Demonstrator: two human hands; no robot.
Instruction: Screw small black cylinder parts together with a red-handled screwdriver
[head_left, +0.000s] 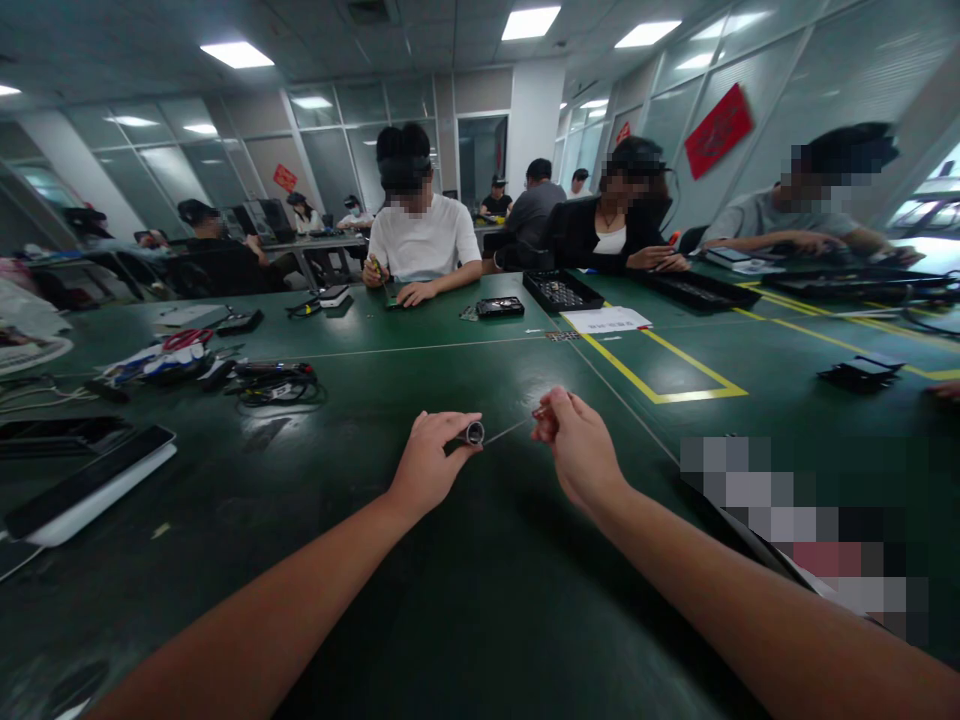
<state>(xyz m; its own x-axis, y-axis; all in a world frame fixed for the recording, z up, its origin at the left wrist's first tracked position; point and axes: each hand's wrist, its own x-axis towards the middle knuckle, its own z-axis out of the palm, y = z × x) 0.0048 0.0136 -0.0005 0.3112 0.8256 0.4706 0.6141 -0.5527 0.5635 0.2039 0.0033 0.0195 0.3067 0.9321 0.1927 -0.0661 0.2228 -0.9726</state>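
Observation:
Between the thumb and fingers of my left hand (433, 455) is a small roll of tape (475, 433), its round open end turned toward me. A thin strip of tape (506, 432) runs from the roll toward my right hand (577, 440), seen nearly edge-on. My right hand is closed in a pinch at the far end of that strip; its fingertips partly hide what they grip. Both hands are just above the green table (450, 620), a short way apart.
To the left lie a black-and-white device (90, 490), coiled black cables (277, 385) and a pile of tools (169, 355). Ahead are a black tray (561, 292), a white paper (607, 319) and yellow tape markings (701, 394). Co-workers sit across the table, one in a white shirt (424, 240).

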